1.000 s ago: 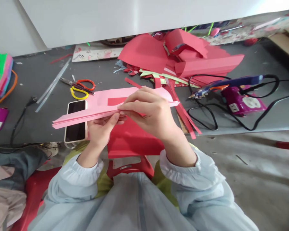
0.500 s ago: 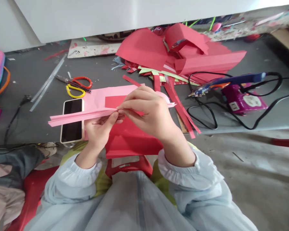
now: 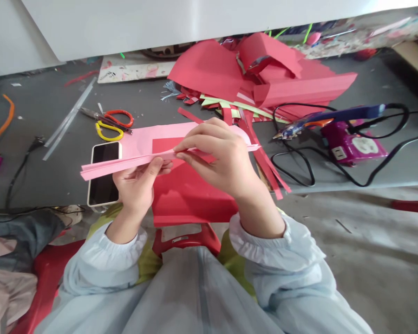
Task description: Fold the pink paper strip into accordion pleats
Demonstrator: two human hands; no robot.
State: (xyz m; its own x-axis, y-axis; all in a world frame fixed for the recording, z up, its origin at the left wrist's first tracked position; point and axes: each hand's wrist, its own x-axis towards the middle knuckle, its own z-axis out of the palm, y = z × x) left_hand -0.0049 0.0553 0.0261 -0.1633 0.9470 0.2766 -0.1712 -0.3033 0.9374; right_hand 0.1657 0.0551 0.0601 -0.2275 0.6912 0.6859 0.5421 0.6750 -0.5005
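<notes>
A long folded strip of pink paper (image 3: 125,163) stretches across in front of me, lifted above the table edge. My left hand (image 3: 136,185) is closed on it, thumb on top and fingers underneath. Just to the right, my right hand (image 3: 219,153) pinches the same strip between thumb and fingertips, its back hiding part of the paper. The strip's right end pokes out beyond that hand. Below lie a red paper sheet (image 3: 191,199), hanging over the table's front edge, and a larger pink sheet (image 3: 142,137). A phone (image 3: 102,192) sits partly under the strip's left end.
Scissors (image 3: 114,125) with red and yellow handles lie at left. Red paper (image 3: 212,69) is heaped at the back with cut strips. To the right are a blue glue gun (image 3: 334,116), its looping cord and a purple box (image 3: 355,144). Another person's leg (image 3: 17,236) shows at lower left.
The pink strip has shifted to the right. My left hand has slid slightly left along it, my right hand slightly right, widening the gap between them. A colourful bundle at far left has left view.
</notes>
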